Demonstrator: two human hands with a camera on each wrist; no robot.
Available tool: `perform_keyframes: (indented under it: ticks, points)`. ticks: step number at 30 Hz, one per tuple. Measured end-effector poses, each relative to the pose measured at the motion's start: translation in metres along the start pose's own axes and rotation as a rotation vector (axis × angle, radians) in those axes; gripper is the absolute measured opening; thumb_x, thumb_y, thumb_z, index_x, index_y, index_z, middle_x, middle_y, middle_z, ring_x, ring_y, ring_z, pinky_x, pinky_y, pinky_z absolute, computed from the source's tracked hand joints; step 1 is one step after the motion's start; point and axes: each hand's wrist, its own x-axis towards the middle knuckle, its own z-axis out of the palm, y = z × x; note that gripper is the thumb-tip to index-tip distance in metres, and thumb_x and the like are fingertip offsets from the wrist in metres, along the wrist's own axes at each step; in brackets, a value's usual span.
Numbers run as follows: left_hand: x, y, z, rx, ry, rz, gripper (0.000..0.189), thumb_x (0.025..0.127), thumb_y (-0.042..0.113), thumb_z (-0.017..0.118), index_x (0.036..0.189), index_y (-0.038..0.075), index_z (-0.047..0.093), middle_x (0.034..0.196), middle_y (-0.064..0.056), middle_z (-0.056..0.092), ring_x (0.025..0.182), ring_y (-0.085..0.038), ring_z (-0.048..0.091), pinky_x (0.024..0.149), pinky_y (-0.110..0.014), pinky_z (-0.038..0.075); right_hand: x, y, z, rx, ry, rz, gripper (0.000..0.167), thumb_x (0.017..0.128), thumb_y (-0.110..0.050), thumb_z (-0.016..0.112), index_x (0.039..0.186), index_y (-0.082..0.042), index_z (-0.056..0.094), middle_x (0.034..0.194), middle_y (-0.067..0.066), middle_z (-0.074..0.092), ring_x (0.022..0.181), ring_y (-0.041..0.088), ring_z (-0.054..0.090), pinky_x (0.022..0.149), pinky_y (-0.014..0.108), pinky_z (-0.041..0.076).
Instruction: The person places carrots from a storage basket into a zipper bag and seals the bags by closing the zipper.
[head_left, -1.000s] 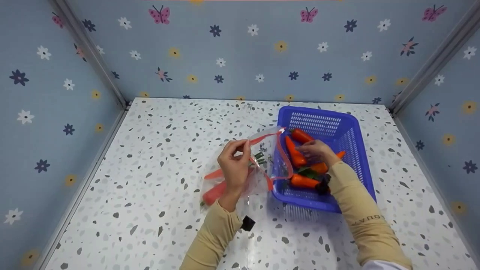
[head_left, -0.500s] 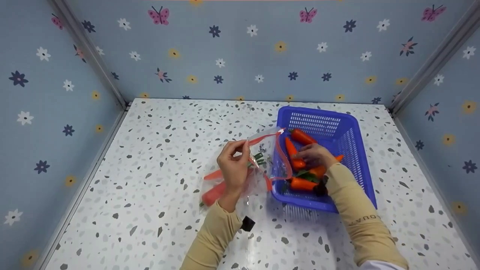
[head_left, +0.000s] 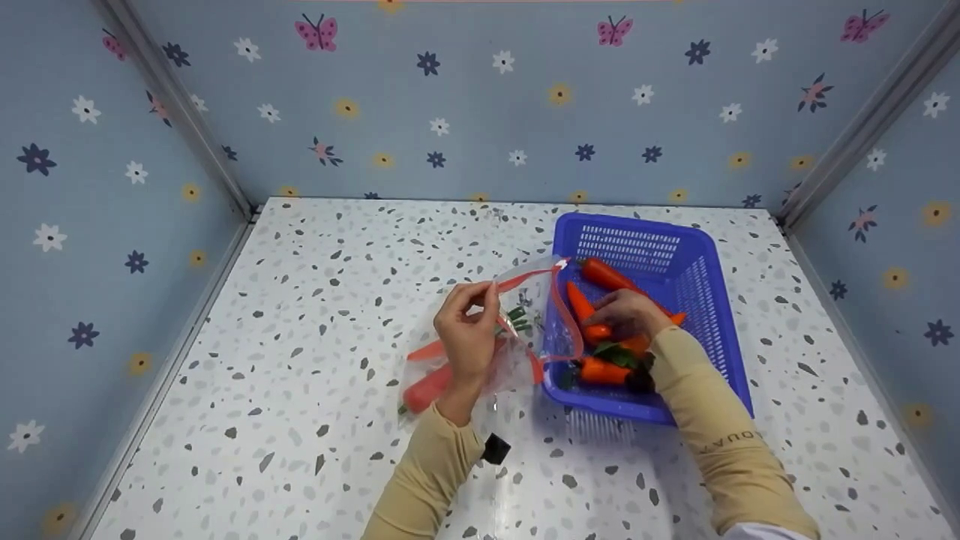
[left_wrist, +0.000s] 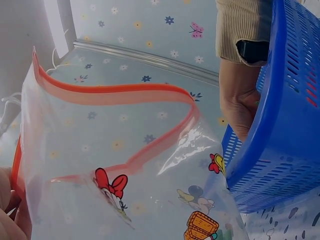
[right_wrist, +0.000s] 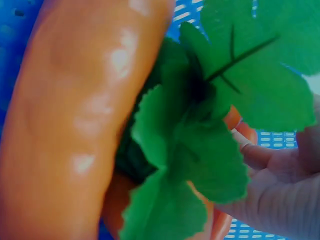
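My left hand [head_left: 469,330] pinches the rim of a clear zip bag [left_wrist: 150,210] with an orange-red zip band and cartoon prints. The bag's mouth gapes toward the basket, its edge overlapping the basket's left rim. Inside lie several carrots [head_left: 427,388] with green stalks. My right hand [head_left: 637,311] is down in the blue basket [head_left: 622,407], fingers curled at an orange carrot [head_left: 579,300] with its pointed end toward the back. Green leaves [right_wrist: 200,160] partly hide that hand in the right wrist view, where another carrot [right_wrist: 75,125] looms close to the camera.
A long red carrot [head_left: 606,274] lies behind my right hand in the basket, and a shorter orange one [head_left: 604,371] near the front. A black block [head_left: 495,448] sits by my left wrist. Flower-patterned panels [head_left: 480,97] enclose the speckled table [head_left: 322,300].
My right hand has shifted slightly toward the front, and the orange carrot at its fingers has moved a little the same way. More of the red carrot shows. The left hand holds still.
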Motion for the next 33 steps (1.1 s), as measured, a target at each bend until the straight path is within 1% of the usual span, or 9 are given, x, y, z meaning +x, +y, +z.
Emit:
perform_keyframes:
  ticks: [5, 9, 14, 17, 21, 24, 27, 33]
  points:
    - [0.0, 0.0, 0.001, -0.001, -0.001, 0.0, 0.005, 0.078, -0.01, 0.059, 0.081, -0.011, 0.064, 0.071, -0.015, 0.057, 0.063, -0.014, 0.054, 0.046, -0.02, 0.045, -0.009, -0.004, -0.004, -0.017, 0.019, 0.023, 0.065, 0.069, -0.027, 0.076, 0.121, -0.003, 0.046, 0.112, 0.015, 0.052, 0.092, 0.028, 0.055, 0.081, 0.038, 0.046]
    - [0.0, 0.0, 0.0, 0.0, -0.002, -0.009, 0.006, 0.078, -0.01, 0.059, 0.081, -0.011, 0.064, 0.072, -0.015, 0.057, 0.064, -0.014, 0.054, 0.047, -0.02, 0.045, -0.016, -0.008, -0.007, -0.034, 0.028, 0.018, 0.066, 0.07, -0.03, 0.075, 0.124, -0.005, 0.045, 0.115, 0.015, 0.049, 0.096, 0.029, 0.052, 0.081, 0.038, 0.046]
    - [-0.001, 0.0, 0.0, -0.008, -0.002, -0.017, 0.006, 0.078, -0.01, 0.059, 0.081, -0.012, 0.064, 0.072, -0.015, 0.057, 0.064, -0.014, 0.053, 0.047, -0.019, 0.045, -0.026, -0.013, -0.013, -0.055, 0.012, -0.064, 0.065, 0.073, -0.029, 0.072, 0.126, -0.002, 0.044, 0.114, 0.015, 0.047, 0.094, 0.027, 0.052, 0.079, 0.039, 0.047]
    - [-0.001, 0.0, 0.0, -0.007, -0.002, -0.019, 0.006, 0.079, -0.009, 0.059, 0.082, -0.012, 0.064, 0.072, -0.016, 0.057, 0.064, -0.014, 0.053, 0.047, -0.019, 0.045, -0.034, -0.015, -0.017, -0.027, 0.0, -0.086, 0.065, 0.074, -0.029, 0.072, 0.127, -0.002, 0.043, 0.115, 0.016, 0.046, 0.095, 0.027, 0.053, 0.081, 0.041, 0.046]
    - [-0.001, -0.001, 0.0, -0.002, -0.003, -0.012, 0.006, 0.078, -0.01, 0.059, 0.081, -0.012, 0.063, 0.072, -0.016, 0.057, 0.064, -0.015, 0.054, 0.047, -0.018, 0.045, -0.048, -0.017, -0.021, 0.003, -0.026, -0.139, 0.066, 0.074, -0.027, 0.072, 0.127, -0.001, 0.042, 0.115, 0.018, 0.045, 0.091, 0.026, 0.053, 0.081, 0.04, 0.047]
    - [-0.001, -0.001, -0.001, 0.002, -0.007, 0.014, 0.005, 0.078, -0.011, 0.059, 0.081, -0.011, 0.063, 0.071, -0.017, 0.057, 0.063, -0.017, 0.055, 0.046, -0.019, 0.044, -0.059, -0.019, -0.023, 0.004, -0.049, -0.207, 0.065, 0.075, -0.023, 0.071, 0.127, 0.002, 0.041, 0.112, 0.019, 0.046, 0.085, 0.021, 0.055, 0.077, 0.037, 0.049]
    - [-0.001, -0.001, -0.001, 0.013, -0.006, 0.037, 0.005, 0.077, -0.011, 0.059, 0.08, -0.011, 0.064, 0.071, -0.017, 0.057, 0.062, -0.019, 0.055, 0.046, -0.021, 0.045, -0.07, -0.019, -0.026, 0.012, -0.07, -0.251, 0.064, 0.075, -0.021, 0.071, 0.127, 0.003, 0.041, 0.111, 0.019, 0.048, 0.08, 0.018, 0.058, 0.073, 0.034, 0.05]
    - [-0.001, -0.001, -0.001, 0.022, -0.002, 0.028, 0.005, 0.077, -0.01, 0.06, 0.08, -0.011, 0.064, 0.071, -0.017, 0.058, 0.062, -0.017, 0.055, 0.046, -0.021, 0.044, -0.096, -0.019, -0.029, -0.003, -0.105, -0.324, 0.064, 0.075, -0.022, 0.072, 0.126, 0.003, 0.043, 0.112, 0.019, 0.051, 0.08, 0.018, 0.059, 0.073, 0.034, 0.05]
